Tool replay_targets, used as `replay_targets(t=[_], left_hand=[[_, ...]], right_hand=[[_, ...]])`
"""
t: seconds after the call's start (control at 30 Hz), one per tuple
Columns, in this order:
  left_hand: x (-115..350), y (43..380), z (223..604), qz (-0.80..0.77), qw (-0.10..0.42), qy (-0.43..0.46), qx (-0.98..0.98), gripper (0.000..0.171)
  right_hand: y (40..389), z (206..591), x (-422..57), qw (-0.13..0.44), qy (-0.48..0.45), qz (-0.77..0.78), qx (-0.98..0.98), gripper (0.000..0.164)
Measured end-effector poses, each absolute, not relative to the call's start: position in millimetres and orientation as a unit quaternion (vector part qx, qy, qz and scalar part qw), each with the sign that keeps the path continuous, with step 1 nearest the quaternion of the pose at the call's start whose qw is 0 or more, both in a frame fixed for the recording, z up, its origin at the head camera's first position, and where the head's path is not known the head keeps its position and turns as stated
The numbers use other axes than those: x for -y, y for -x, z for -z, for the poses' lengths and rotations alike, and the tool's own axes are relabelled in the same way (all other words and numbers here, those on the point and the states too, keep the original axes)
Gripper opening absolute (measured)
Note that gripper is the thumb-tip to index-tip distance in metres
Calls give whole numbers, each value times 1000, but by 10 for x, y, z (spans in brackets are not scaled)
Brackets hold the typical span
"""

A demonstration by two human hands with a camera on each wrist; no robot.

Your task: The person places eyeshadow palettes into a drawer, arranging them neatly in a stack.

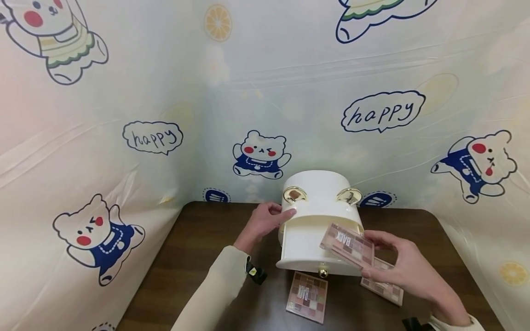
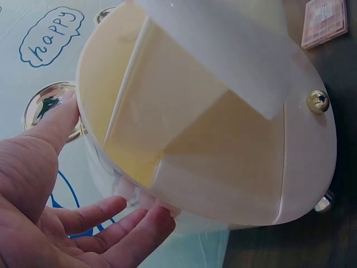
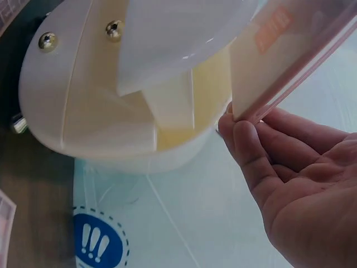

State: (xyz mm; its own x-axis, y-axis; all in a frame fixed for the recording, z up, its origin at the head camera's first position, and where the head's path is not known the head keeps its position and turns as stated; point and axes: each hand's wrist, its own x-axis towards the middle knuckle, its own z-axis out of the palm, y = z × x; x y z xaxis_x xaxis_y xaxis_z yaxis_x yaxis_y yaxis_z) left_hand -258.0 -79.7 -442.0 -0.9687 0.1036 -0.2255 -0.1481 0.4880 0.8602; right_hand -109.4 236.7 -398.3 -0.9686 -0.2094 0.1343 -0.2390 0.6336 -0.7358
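Right hand pinching an eyeshadow palette at the open drawer of a white cosmetic organizer; left hand, fingers spread, touching its side. Two more palettes lie on the table; none is visibly stowed.

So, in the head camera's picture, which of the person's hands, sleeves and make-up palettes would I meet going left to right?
Cream left sleeve → left hand → lower palette, lying below the gold knob → held palette → right hand, gripping that palette.
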Motion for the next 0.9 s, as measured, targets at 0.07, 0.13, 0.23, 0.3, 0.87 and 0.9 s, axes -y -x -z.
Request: replay_targets(t=[0.07,0.13,0.23,0.3,0.87,0.9], left_hand=[[796,2597,4420,-504,123,11,-855,81],[796,2612,4414,-503,124,7,-855,81],[796,2626,4396,-506,126,-1,-853,80],[795,2625,4381,-508,129,-3,-852,78],[808,2577,4394,-504,135,3,-853,78],[810,2576,4392,-504,135,3,-853,78]], right_hand=[[1170,3962,-2323,13,-136,-409,902,64],[1242,3942,-2281,3,-140,-408,902,64],[1330,3925,-2219,-7,-145,-400,905,66],[1372,3922,-2176,-15,-145,-396,907,68],[1589,4077,-1903,-22,-155,-372,915,73],[1600,4089,-1896,-27,-153,-375,914,73]])
